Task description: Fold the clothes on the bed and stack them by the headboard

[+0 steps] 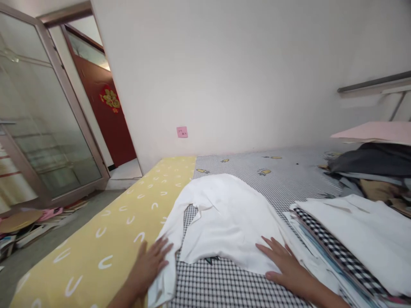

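Crumpled white cotton garment (224,222): plain white, unpatterned. Under it, black-and-white gingham bedsheet (257,192), small yellow motifs scattered. Alongside, pale yellow bedsheet (105,239), white U-shaped marks. Folded black-and-white check fabric (337,252), right. Above that, plain charcoal folded cloth (372,160); flat pale pink sheet (375,132). Pink paper note (182,131) on off-white wall (244,77). Dark red door (105,124), red-and-gold ornament (111,98).

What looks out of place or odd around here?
The white garment lies rumpled and bunched on the checked bedsheet, between the left hand and right hand, unlike the flatter stacked clothes beside it.
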Available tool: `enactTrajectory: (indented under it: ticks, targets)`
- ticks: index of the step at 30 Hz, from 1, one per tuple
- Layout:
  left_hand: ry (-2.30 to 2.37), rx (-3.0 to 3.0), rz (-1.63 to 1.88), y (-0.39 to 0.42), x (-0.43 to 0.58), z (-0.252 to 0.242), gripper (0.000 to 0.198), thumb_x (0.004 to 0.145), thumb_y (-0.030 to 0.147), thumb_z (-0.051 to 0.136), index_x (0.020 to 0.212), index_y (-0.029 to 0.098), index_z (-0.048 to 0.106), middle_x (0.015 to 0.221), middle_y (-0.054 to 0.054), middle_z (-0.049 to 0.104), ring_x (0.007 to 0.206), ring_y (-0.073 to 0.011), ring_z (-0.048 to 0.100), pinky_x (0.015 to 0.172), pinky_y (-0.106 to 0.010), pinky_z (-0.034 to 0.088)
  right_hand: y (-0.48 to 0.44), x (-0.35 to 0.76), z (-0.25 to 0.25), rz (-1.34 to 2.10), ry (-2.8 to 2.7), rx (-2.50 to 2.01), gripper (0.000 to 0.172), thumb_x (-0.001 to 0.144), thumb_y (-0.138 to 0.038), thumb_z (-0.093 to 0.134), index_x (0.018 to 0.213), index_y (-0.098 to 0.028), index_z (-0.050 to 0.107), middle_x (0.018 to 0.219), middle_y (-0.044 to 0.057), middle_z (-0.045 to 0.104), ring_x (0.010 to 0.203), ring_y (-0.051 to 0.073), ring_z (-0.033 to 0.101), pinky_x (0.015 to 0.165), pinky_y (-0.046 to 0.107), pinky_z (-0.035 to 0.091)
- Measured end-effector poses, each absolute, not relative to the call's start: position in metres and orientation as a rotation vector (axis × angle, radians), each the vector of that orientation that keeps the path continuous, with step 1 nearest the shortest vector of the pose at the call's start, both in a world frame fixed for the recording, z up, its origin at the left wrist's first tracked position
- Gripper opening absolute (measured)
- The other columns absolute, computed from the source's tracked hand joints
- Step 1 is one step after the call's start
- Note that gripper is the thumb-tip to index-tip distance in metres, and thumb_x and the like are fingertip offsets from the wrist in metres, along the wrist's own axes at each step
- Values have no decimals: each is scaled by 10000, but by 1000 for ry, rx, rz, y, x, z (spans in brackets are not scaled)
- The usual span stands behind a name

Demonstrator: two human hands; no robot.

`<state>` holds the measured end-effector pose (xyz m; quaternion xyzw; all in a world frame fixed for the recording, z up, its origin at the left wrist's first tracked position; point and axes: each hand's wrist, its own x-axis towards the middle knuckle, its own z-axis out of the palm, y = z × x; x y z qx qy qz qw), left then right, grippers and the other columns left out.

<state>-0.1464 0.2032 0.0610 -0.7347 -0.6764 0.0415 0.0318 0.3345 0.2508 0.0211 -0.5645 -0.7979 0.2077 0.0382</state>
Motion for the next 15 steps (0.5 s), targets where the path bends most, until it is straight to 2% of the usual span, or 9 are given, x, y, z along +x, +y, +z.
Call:
enactTrajectory:
  ticks: [2,4,5,7,9,10,12,14,15]
  targets:
    - [-2214,-1859,145,209,-167,90,419,947,185,480,1344,188,612,1514,-169,486,1442,-376,389,1187,-698,121,247,333,19,615,-2474,-1725,773,832,-656,565,1515,-324,415,1641,67,243,1529,333,85,1234,578,62]
    - [-2306,-1510,75,220,-171,115,393,933,112,414,1223,-16,647,1486,-334,438,1430,-477,358,1125,-765,146,245,333,11,548,-2476,-1715,724,859,-611,559,1511,-328,421,1629,70,275,1526,325,127,1234,582,81]
    - [-2318,-1461,49,228,-165,123,406,944,116,375,1211,-38,639,1496,-357,406,1431,-489,346,1104,-774,181,245,333,5,503,-2467,-1715,703,873,-591,550,1512,-327,420,1625,70,286,1523,321,149,1234,582,95]
    - [-2255,-1574,14,244,-140,127,422,980,192,353,1298,92,613,1577,-238,371,1478,-391,318,1151,-686,228,247,333,-7,417,-2445,-1725,658,896,-562,530,1505,-333,431,1619,63,309,1517,316,191,1231,581,132]
    - [-2140,-1747,-26,256,-104,112,420,1001,315,377,1365,238,571,1626,-99,341,1513,-278,272,1220,-572,185,251,332,-15,358,-2433,-1739,601,913,-543,514,1478,-340,477,1602,55,356,1505,316,241,1225,575,175]
    - [-2093,-1849,-61,259,-86,99,451,986,375,427,1407,249,530,1642,-95,306,1527,-283,230,1227,-576,158,253,331,-17,331,-2426,-1741,563,922,-526,507,1454,-342,511,1587,52,390,1496,316,271,1218,573,200]
    - [-2021,-2165,-99,258,-57,70,648,897,454,600,1489,258,424,1650,-119,278,1531,-331,200,1214,-613,166,256,328,-16,273,-2408,-1736,470,941,-463,484,1383,-342,589,1543,45,468,1466,316,345,1193,572,256]
    - [-1920,-2483,-90,252,-41,43,775,808,494,708,1494,302,405,1623,-112,346,1501,-354,269,1187,-618,228,257,322,-8,207,-2382,-1721,401,955,-362,435,1284,-322,661,1481,46,549,1415,307,430,1143,549,329]
    - [-1874,-2571,-91,249,-38,33,698,815,487,700,1449,321,461,1582,-95,423,1464,-342,343,1170,-595,269,257,317,-1,175,-2361,-1719,396,955,-305,403,1231,-310,686,1438,46,591,1378,297,474,1109,522,365]
